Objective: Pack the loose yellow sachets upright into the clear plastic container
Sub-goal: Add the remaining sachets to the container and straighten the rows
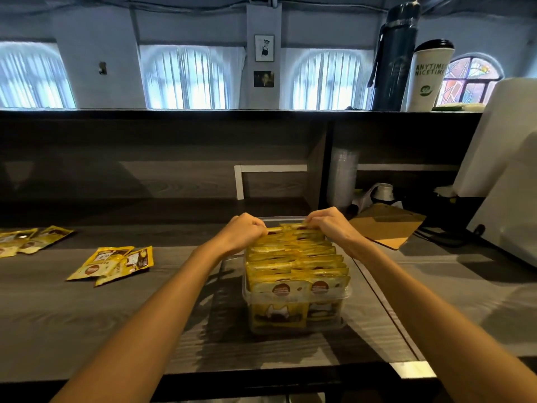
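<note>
A clear plastic container (299,325) stands on the grey wooden counter in front of me, packed with several yellow sachets (296,264) upright in two rows. My left hand (244,232) and my right hand (329,225) are at the container's far end, fingers curled over the top edges of the rearmost sachets, one hand at each side. A small pile of loose yellow sachets (113,264) lies flat on the counter to the left. More loose sachets (26,239) lie at the far left edge.
A brown clipboard (386,228) lies right of the container. A white machine (505,170) stands at the right, cables beside it. A stack of clear cups (343,177) sits behind. A dark flask (395,56) and white cup (427,77) stand on the upper shelf.
</note>
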A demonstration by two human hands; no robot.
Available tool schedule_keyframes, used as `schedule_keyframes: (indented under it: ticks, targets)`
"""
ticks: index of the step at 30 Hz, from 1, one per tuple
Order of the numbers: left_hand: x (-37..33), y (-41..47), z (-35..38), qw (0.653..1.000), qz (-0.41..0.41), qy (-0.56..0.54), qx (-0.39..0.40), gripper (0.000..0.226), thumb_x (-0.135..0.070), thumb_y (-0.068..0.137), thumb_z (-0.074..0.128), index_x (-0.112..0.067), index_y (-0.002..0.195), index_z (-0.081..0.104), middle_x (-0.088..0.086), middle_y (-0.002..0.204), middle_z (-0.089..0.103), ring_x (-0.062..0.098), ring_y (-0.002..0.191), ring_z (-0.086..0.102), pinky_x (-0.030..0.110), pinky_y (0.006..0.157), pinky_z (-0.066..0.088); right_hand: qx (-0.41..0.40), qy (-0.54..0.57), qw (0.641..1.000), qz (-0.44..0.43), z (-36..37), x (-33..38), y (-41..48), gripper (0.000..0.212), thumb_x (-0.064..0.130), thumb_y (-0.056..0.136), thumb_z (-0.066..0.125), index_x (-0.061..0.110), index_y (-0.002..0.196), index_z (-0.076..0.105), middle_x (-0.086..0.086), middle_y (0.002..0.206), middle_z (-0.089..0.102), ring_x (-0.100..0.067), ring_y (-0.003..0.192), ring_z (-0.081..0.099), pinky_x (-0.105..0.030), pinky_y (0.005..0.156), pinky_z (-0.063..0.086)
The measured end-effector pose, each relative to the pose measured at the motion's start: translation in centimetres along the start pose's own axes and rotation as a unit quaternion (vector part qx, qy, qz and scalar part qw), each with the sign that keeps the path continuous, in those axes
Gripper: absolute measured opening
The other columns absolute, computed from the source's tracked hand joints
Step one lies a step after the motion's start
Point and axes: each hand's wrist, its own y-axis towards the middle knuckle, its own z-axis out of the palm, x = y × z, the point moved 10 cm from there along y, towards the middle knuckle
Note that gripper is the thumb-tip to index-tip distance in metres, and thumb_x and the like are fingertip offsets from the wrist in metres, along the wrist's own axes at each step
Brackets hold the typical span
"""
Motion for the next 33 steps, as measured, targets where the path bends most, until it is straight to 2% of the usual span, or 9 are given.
schedule_keyframes:
  ticks: [4, 7, 9, 12, 17, 23, 26, 29, 33]
  targets:
    - [-0.5, 0.1, -0.4, 1.000, 0.016, -0.004, -0.002, 0.021, -0.011, 0.092, 0.049, -0.010, 0.084, 0.068, -0.002, 0.078, 0.058, 0.008, 0.078, 0.053, 0.023, 0.067, 0.041, 0.009, -0.033, 0.999, 0.004, 0.0, 0.1, -0.2, 0.032, 0.012, 0.095, 0.045, 0.015, 0.066, 0.057, 0.002, 0.069, 0.049, -0.006, 0.066, 0.044, -0.018, 0.056, 0.034]
    - [-0.5, 0.0, -0.4, 1.000, 0.018, -0.008, 0.004, 0.025, -0.011, 0.092, 0.048, -0.015, 0.073, 0.065, -0.002, 0.077, 0.058, 0.008, 0.077, 0.053, 0.024, 0.067, 0.040, 0.021, -0.052, 0.998, -0.004, 0.1, 0.1, -0.3, 0.023, 0.015, 0.096, 0.047, 0.007, 0.084, 0.064, 0.002, 0.072, 0.051, -0.006, 0.069, 0.047, -0.017, 0.060, 0.036]
    - [-0.5, -0.3, -0.2, 1.000, 0.018, -0.013, 0.013, 0.025, -0.013, 0.092, 0.048, -0.008, 0.077, 0.067, 0.000, 0.077, 0.059, 0.008, 0.076, 0.053, 0.024, 0.067, 0.041, 0.022, -0.055, 0.998, -0.006, 0.3, 0.2, -0.3, 0.024, 0.015, 0.096, 0.046, 0.001, 0.099, 0.066, 0.001, 0.076, 0.054, -0.007, 0.074, 0.050, -0.016, 0.062, 0.038]
    - [-0.6, -0.5, -0.4, 1.000, 0.022, -0.015, 0.002, 0.030, -0.016, 0.094, 0.045, 0.003, 0.085, 0.066, 0.006, 0.078, 0.059, 0.012, 0.075, 0.053, 0.026, 0.067, 0.040, 0.006, -0.056, 0.998, -0.006, 0.3, 0.6, -0.2, 0.025, 0.015, 0.096, 0.046, 0.001, 0.101, 0.066, -0.003, 0.085, 0.057, -0.015, 0.087, 0.052, -0.017, 0.065, 0.039]
    - [-0.6, -0.8, -1.9, 0.999, 0.026, -0.006, -0.045, 0.032, -0.022, 0.097, 0.041, -0.004, 0.091, 0.067, 0.007, 0.091, 0.063, 0.013, 0.085, 0.055, 0.028, 0.075, 0.042, -0.030, -0.112, 0.993, -0.021, 0.2, 2.2, 0.1, 0.023, 0.013, 0.094, 0.047, 0.005, 0.100, 0.067, -0.007, 0.098, 0.061, -0.018, 0.096, 0.055, -0.029, 0.084, 0.045]
    - [0.1, -2.6, -7.5, 0.981, 0.011, 0.037, -0.190, 0.029, -0.012, 0.097, 0.040, -0.010, 0.115, 0.062, 0.010, 0.118, 0.062, 0.017, 0.104, 0.055, 0.028, 0.085, 0.042, -0.113, -0.201, 0.959, -0.167, 2.0, 10.7, -1.5, 0.022, 0.009, 0.091, 0.049, 0.005, 0.099, 0.068, -0.011, 0.111, 0.063, -0.024, 0.105, 0.057, -0.032, 0.086, 0.046]
    - [2.7, -4.7, -11.7, 0.955, -0.034, 0.047, -0.293, 0.032, -0.009, 0.095, 0.038, -0.012, 0.116, 0.061, 0.012, 0.122, 0.060, 0.026, 0.113, 0.054, 0.033, 0.093, 0.044, -0.125, -0.176, 0.954, -0.207, 5.5, 15.3, -2.1, 0.027, 0.010, 0.092, 0.049, 0.007, 0.117, 0.058, -0.009, 0.127, 0.051, -0.023, 0.116, 0.050, -0.029, 0.094, 0.043]
    - [6.6, -7.7, -15.0, 0.925, -0.080, 0.061, -0.367, 0.034, -0.002, 0.091, 0.039, -0.008, 0.115, 0.061, 0.016, 0.122, 0.060, 0.031, 0.118, 0.051, 0.038, 0.097, 0.042, -0.105, -0.116, 0.963, -0.217, 10.1, 18.0, -2.9, 0.037, 0.009, 0.092, 0.050, 0.009, 0.128, 0.047, -0.008, 0.136, 0.040, -0.022, 0.121, 0.047, -0.031, 0.100, 0.042]
    - [13.4, -11.0, -16.3, 0.909, -0.177, 0.089, -0.367, 0.038, 0.002, 0.089, 0.036, -0.006, 0.120, 0.057, 0.019, 0.129, 0.055, 0.035, 0.123, 0.046, 0.040, 0.100, 0.039, -0.034, -0.093, 0.975, -0.198, 17.4, 18.3, -3.2, 0.039, 0.004, 0.092, 0.047, 0.006, 0.131, 0.041, -0.011, 0.137, 0.038, -0.027, 0.122, 0.046, -0.036, 0.099, 0.042]
